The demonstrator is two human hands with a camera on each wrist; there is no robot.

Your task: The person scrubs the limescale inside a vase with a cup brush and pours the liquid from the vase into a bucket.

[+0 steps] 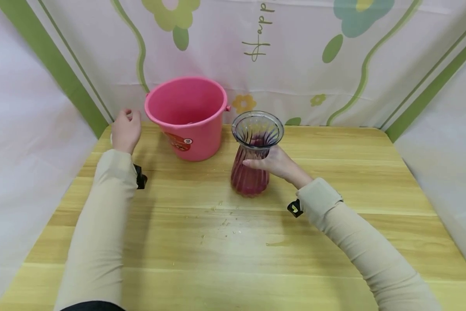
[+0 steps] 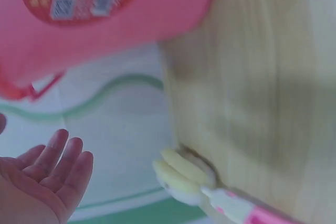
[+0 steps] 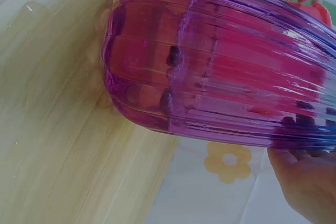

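A ribbed purple glass vase [image 1: 252,168] [image 3: 220,77] stands upright on the wooden table [image 1: 353,181], its lower part dark red. My right hand [image 1: 273,163] [image 3: 310,182] grips it at the narrow neck from the right. A pink plastic bucket [image 1: 186,116] [image 2: 105,19] with a sticker sits just behind and left of the vase. My left hand [image 1: 125,127] [image 2: 44,182] hovers left of the bucket near the table's back left corner, fingers relaxed, holding nothing. A small brush [image 2: 184,177] with a pale head and pink handle lies at the table edge beside that hand.
A flowered cloth backdrop [image 1: 295,56] closes the back, with white side walls left and right. Small specks [image 1: 225,220] and a damp patch [image 1: 275,243] mark the table in front of the vase.
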